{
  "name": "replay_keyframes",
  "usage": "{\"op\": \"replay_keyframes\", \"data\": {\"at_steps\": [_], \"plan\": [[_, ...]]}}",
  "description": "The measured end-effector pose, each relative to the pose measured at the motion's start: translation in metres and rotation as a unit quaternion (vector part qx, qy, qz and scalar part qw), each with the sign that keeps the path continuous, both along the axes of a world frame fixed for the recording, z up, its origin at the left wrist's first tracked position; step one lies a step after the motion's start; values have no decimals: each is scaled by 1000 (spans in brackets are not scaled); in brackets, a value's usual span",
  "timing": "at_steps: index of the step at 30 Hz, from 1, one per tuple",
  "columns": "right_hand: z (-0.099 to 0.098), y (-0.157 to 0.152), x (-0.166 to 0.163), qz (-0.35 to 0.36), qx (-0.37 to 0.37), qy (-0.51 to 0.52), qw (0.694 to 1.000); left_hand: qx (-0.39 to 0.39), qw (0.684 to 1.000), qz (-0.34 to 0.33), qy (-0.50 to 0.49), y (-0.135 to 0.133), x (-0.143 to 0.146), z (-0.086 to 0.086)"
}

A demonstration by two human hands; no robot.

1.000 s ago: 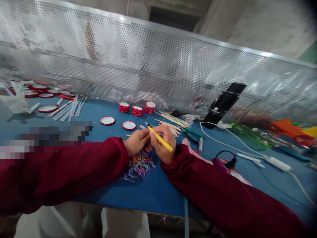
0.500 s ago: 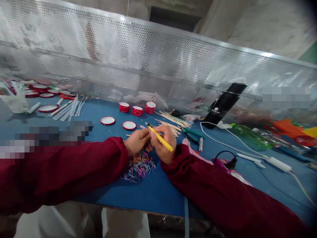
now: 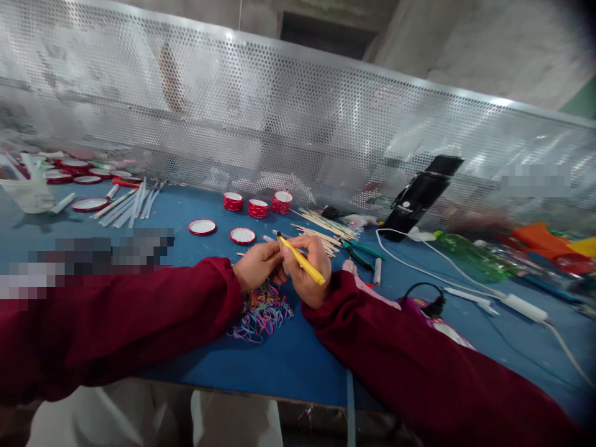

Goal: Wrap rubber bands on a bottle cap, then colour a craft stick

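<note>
Resting on the blue table point(image 3: 298, 366), the right hand point(image 3: 308, 268) is seen curled around a yellow pen point(image 3: 302, 261), which is gripped between thumb and fingers and slanted with its dark tip up and to the left. The left hand point(image 3: 257, 264) is brought against that tip, its fingertips pinched together there (whatever small thing is nipped between them cannot be made out). A heap of coloured rubber bands point(image 3: 261, 312) lies just beneath both wrists. Beyond the hands, 2 red-rimmed lids point(image 3: 202, 226) lie flat, and 3 red tape rolls point(image 3: 257, 205) are lined up near the perforated metal screen point(image 3: 279, 118). Wooden sticks point(image 3: 326, 226) and green-handled pliers point(image 3: 361, 251) are found to the right.
</note>
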State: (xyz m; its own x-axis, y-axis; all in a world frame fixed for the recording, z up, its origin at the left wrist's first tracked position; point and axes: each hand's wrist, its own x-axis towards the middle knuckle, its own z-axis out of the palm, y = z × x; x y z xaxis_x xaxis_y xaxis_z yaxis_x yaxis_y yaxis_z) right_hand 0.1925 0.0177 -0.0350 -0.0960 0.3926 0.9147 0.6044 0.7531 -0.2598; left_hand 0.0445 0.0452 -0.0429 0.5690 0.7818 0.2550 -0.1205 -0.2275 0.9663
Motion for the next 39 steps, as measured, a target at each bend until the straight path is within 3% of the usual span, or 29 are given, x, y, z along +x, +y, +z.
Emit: {"op": "replay_keyframes", "data": {"at_steps": [39], "plan": [[1,0,0,-1,-12,-3,1000,-2,1000,9,-11,0,0,1]]}}
